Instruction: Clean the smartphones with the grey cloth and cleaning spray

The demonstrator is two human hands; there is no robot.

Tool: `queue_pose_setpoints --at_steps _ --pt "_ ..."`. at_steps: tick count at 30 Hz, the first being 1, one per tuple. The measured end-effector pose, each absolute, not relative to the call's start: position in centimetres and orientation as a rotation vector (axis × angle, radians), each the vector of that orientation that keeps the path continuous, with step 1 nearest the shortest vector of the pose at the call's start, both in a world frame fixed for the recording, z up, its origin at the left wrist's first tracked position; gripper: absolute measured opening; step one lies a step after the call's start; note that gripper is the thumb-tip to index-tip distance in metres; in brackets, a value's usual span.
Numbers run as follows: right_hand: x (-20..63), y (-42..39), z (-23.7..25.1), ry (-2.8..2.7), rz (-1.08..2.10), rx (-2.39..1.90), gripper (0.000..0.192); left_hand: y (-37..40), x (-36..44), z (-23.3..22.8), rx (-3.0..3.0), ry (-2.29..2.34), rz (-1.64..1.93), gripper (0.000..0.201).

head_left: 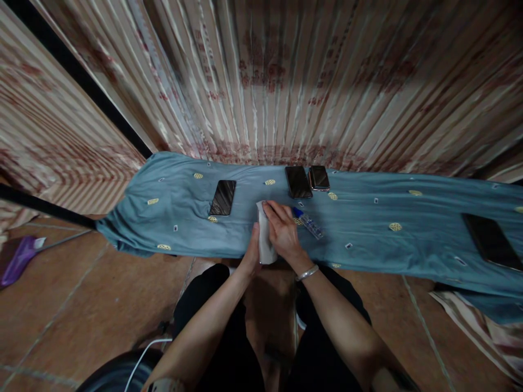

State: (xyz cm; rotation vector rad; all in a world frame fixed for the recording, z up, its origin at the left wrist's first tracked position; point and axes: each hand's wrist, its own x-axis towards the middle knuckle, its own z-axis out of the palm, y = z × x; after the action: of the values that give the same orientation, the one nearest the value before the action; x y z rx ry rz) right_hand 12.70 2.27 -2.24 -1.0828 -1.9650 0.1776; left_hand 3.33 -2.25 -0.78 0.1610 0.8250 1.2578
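Observation:
My left hand (253, 250) is closed on the left edge of a slim, phone-like object, most of it hidden under a white cloth (267, 247). Over the front of it, my right hand (283, 231) presses the cloth down with its fingers together. Both hands are above the near edge of the blue-green fabric, between my knees. Just right of my right hand lies a clear spray bottle (311, 224) with a blue top. A dark phone (223, 197) rests on the fabric to the left.
Farther back lie another phone (298, 182) and a small stack of phones (319, 178). A large dark phone or tablet (492, 241) is at the right. Blue-green patterned fabric (376, 228) covers the long surface. Curtains (286, 81) hang behind; a purple broom (19, 258) is at left.

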Motion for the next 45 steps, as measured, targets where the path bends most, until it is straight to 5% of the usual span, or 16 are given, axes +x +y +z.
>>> queue_pose_setpoints --at_steps 26,45 --pt "11.0 -3.1 -2.6 -2.154 0.205 -0.847 0.042 -1.0 0.4 -0.6 0.147 0.916 1.253 0.073" --pt "12.9 -3.7 -3.4 -2.169 0.182 -0.836 0.045 -0.5 -0.3 0.1 0.169 0.894 1.304 0.068"
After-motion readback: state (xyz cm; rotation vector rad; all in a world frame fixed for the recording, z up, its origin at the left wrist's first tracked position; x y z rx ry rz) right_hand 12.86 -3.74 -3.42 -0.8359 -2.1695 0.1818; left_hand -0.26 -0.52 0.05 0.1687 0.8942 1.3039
